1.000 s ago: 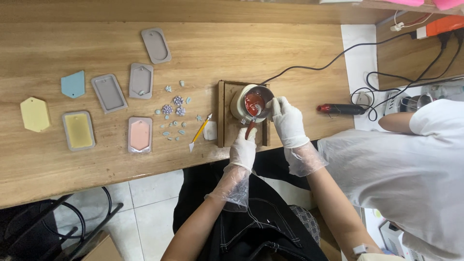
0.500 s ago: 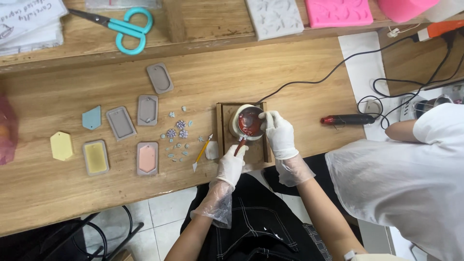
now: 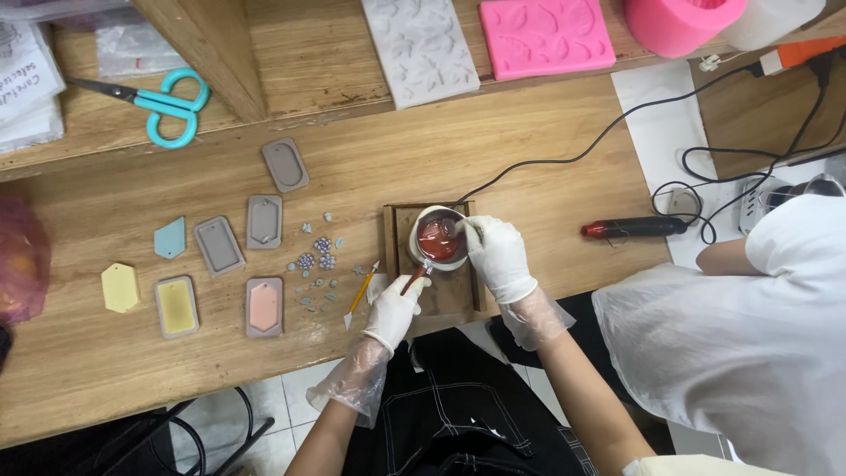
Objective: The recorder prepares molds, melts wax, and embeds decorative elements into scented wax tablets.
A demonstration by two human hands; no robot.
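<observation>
Head view: gloved left hand [image 3: 394, 310] fingers closed on red-handled stirrer [image 3: 416, 278] at 7 o'clock of pot [image 3: 439, 238]; gloved right hand [image 3: 499, 256] fingers curled gripping pot rim at 3 o'clock.

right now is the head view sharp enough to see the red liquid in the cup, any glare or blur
Head view: evenly lit, soft shadows; the cup of red liquid is sharp, with a pale sheen on its surface. Both gloved hands, left and right, look crisp; slight wide-angle bending at the edges.
</observation>
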